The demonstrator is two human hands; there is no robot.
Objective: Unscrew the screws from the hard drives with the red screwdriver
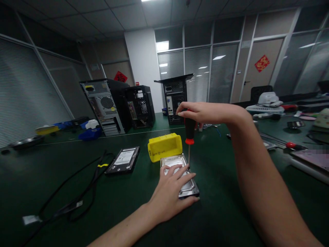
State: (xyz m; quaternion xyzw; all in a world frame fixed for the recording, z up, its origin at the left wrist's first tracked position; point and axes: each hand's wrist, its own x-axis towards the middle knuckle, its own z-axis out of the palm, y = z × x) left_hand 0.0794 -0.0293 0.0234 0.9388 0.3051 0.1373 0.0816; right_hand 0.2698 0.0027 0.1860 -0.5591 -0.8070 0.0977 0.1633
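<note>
On the green table lies a silver hard drive, label side up. My left hand rests across its top with fingers spread, pressing on the drive. A screwdriver with a black and red handle stands upright, its tip at the drive's right edge near my left fingertips. My right hand is wrapped over the top of the handle from above. Just behind the drive sits a yellow bin with several tiny dark pieces in it, perhaps screws. A second hard drive lies to the left.
Black cables sprawl at the left. Computer cases stand at the back, another case behind the bin. A red-handled screwdriver and a pinkish flat object lie at the right. A blue bin stands far left.
</note>
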